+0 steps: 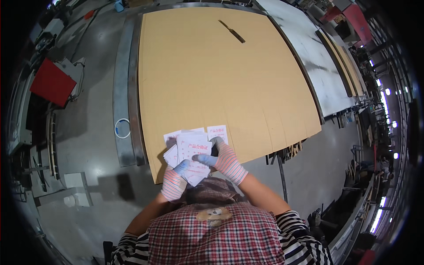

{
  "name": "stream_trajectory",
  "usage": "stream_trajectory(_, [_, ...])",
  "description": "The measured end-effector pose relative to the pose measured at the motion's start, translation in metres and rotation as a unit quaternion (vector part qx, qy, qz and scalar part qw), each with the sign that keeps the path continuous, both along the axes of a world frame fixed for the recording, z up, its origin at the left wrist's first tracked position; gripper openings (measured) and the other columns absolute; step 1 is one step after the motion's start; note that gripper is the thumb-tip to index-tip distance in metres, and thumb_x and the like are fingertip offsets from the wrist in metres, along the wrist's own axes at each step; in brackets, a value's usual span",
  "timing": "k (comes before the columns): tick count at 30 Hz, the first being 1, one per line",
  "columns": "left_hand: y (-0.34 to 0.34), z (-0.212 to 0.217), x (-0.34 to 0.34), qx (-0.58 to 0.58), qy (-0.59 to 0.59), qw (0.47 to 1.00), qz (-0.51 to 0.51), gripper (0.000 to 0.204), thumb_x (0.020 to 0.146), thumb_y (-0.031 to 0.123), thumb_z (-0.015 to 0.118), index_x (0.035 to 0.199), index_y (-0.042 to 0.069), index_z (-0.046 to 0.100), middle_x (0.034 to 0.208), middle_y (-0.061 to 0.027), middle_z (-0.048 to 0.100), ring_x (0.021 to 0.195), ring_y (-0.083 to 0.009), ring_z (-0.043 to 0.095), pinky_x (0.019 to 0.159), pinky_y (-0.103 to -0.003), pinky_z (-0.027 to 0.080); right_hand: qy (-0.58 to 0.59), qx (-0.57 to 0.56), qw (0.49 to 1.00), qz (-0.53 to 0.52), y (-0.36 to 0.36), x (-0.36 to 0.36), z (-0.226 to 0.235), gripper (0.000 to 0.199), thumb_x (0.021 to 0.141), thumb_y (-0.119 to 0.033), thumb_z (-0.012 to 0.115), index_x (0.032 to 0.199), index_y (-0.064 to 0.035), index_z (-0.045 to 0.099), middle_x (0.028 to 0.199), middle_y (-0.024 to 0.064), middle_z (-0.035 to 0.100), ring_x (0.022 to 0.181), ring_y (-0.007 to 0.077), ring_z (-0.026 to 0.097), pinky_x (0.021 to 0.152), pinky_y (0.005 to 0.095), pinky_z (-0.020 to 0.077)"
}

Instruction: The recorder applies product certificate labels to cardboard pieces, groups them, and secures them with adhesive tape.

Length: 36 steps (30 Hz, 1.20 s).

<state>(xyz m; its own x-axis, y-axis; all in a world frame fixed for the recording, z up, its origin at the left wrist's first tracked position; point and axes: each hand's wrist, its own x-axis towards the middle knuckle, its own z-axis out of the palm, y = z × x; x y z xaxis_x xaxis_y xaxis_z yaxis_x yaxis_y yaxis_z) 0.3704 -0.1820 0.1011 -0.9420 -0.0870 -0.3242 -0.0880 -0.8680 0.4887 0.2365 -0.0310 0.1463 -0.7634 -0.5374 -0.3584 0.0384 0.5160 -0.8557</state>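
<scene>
Both my hands wear striped knit gloves with grey-blue fingertips. A loose bundle of white paper slips point(194, 157) with red print is held between them, over the near edge of a large cardboard sheet point(212, 75). My left hand point(176, 180) grips the bundle's lower left, its thumb on top. My right hand point(223, 161) pinches the slips from the right, thumb across the front one. Another printed slip point(217, 130) lies on the cardboard just beyond my right fingers. More white papers point(171, 136) show behind the bundle; whether they are held or lying I cannot tell.
A thin tool with a dark handle point(237, 36) lies at the cardboard's far side. Left of the sheet, a roll of tape point(122, 128) rests on a metal rail point(121, 92). A white panel point(322, 75) stretches along the right. A red box-like object point(53, 82) stands farther left.
</scene>
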Motion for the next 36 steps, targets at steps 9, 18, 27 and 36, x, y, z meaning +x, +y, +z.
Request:
stream_trajectory(9, [0.05,-0.011,-0.021,-0.063,-0.053,0.993,0.082,0.055,0.094,0.016,0.063,0.143,0.007,0.04,0.13,-0.0133,0.058,0.12,-0.0289,0.058,0.103,-0.045,0.049,-0.019,-0.121,0.991,-0.059,0.066,-0.023,-0.054,0.02,0.093,-0.021,0.067,0.099,-0.0021,0.062,0.073,0.0016,0.061,0.065,0.0108,0.055,0.062,0.0277,0.0483])
stream_trajectory(18, [0.179,0.003,-0.063,-0.054,-0.072,0.977,0.194,0.038,0.098,0.023,0.054,0.13,0.002,0.048,0.118,-0.0097,0.059,0.108,-0.0221,0.059,0.094,-0.037,0.05,0.318,0.122,0.928,0.153,0.156,-0.137,-0.085,0.048,0.082,-0.031,0.074,0.117,-0.0018,0.057,0.106,0.0203,0.062,0.097,0.0391,0.06,0.084,0.0448,0.051])
stream_trajectory(27, [0.27,-0.035,-0.089,-0.352,-0.022,0.926,0.132,0.042,0.101,0.024,0.049,0.136,0.002,0.042,0.126,-0.0132,0.054,0.114,-0.0217,0.056,0.099,-0.037,0.047,0.005,-0.045,0.988,0.147,0.219,-0.123,-0.064,0.047,0.08,-0.038,0.08,0.089,-0.0017,0.052,0.076,0.0099,0.058,0.072,0.0182,0.055,0.069,0.0338,0.0497])
stream_trajectory(36, [0.288,-0.02,-0.108,0.005,-0.004,0.994,0.105,0.059,0.099,0.036,0.054,0.145,0.003,0.035,0.136,-0.0147,0.052,0.122,-0.028,0.055,0.104,-0.042,0.046,-0.069,-0.13,0.988,0.045,0.259,-0.123,-0.081,0.027,0.092,-0.026,0.067,0.093,0.0005,0.063,0.074,0.0094,0.063,0.068,0.0152,0.054,0.065,0.0331,0.0486])
